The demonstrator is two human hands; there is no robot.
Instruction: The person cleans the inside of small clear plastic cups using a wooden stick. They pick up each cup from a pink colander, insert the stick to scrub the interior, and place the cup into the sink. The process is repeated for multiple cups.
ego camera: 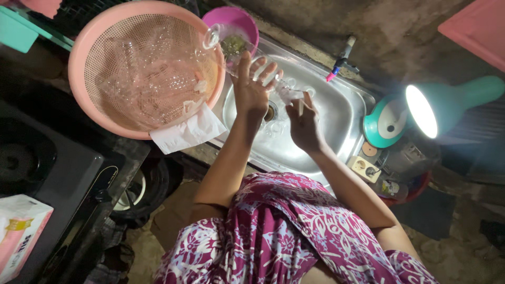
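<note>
My left hand (250,90) grips a clear glass bottle (230,48) around its middle and holds it tilted over the steel sink (336,113). The bottle's open mouth points up-left toward a magenta bowl (243,19), and something greenish shows inside it. My right hand (303,125) is closed on the bottle's other end, just above the sink drain (270,111). Both forearms reach out from my purple flowered dress (279,236).
A big pink colander (84,47) holding clear plastic ware sits left of the sink on a white cloth (189,131). A tap (341,62) juts from the wall. A lit teal lamp (421,110), a power socket (363,167), a black stove (52,173) and a tissue pack (18,231) stand around.
</note>
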